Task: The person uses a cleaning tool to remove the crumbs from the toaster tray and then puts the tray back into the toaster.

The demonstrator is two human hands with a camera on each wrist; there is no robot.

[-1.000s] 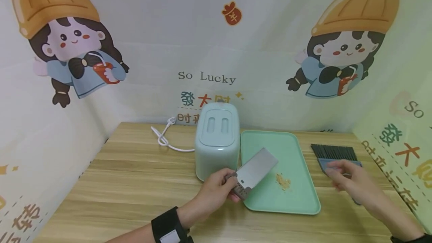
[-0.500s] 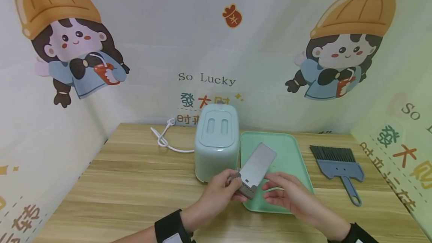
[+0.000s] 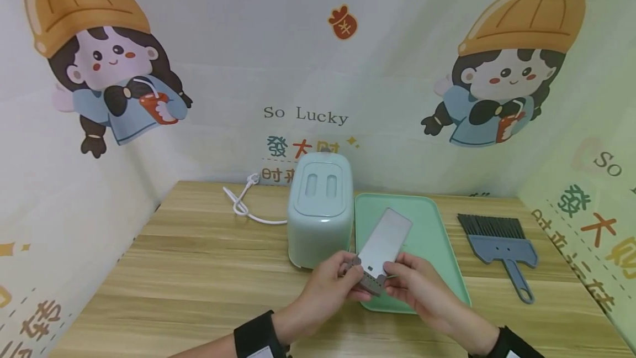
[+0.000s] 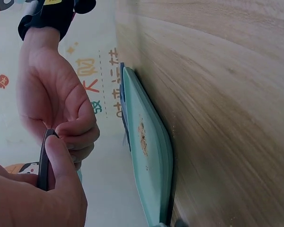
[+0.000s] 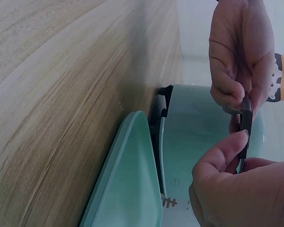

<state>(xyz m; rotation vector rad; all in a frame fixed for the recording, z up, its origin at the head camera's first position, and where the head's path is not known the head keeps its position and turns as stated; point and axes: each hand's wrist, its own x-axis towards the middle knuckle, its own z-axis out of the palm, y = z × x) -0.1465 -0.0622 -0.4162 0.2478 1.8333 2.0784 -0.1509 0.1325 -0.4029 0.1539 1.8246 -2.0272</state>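
A toaster's crumb tray [image 3: 387,236], a flat silvery metal sheet with a grey end piece, is held tilted over the left part of the green serving tray [image 3: 439,236]. My left hand [image 3: 325,280] grips the grey end at its left corner, thumb on top. At the right corner of that end, my right hand [image 3: 427,291] pinches it between thumb and fingers. Both wrist views show the crumb tray edge-on, raised above the table. A small heap of tan crumbs [image 4: 142,138] lies on the serving tray; in the head view my right hand hides it.
Left of the serving tray stands a mint-green toaster [image 3: 320,225] with its lid on, and its white cord [image 3: 240,206] lies looped behind it on the left. A blue-grey brush [image 3: 502,247] with black bristles rests on the wooden table [image 3: 199,269] at the right.
My right hand has come left from over the brush and now holds the crumb tray's right corner. The left hand has shifted slightly right, and the crumb tray points more steeply away.
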